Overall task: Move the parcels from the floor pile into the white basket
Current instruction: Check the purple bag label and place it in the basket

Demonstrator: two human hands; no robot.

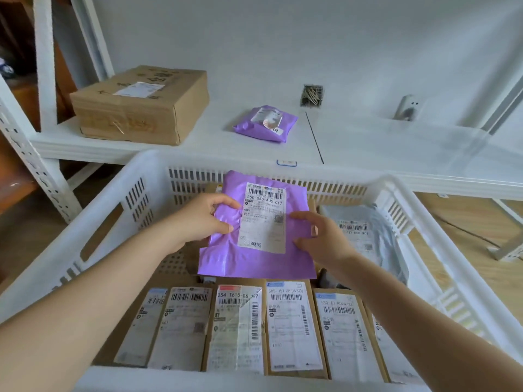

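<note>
A purple mailer bag (254, 258) with a white shipping label hangs over the middle of the white basket (119, 188). My left hand (203, 219) grips its left edge and my right hand (319, 236) grips its right edge. Below it, a row of several cardboard parcels (291, 326) with labels stands along the near side of the basket. A grey-white mailer bag (365, 233) lies in the basket's right part. No floor pile is in view.
A white shelf (198, 140) runs behind the basket, carrying a large cardboard box (141, 106) and a small purple mailer (266, 124). A white perforated rack post (25, 154) stands at the left. Wooden floor (467, 222) shows at the right.
</note>
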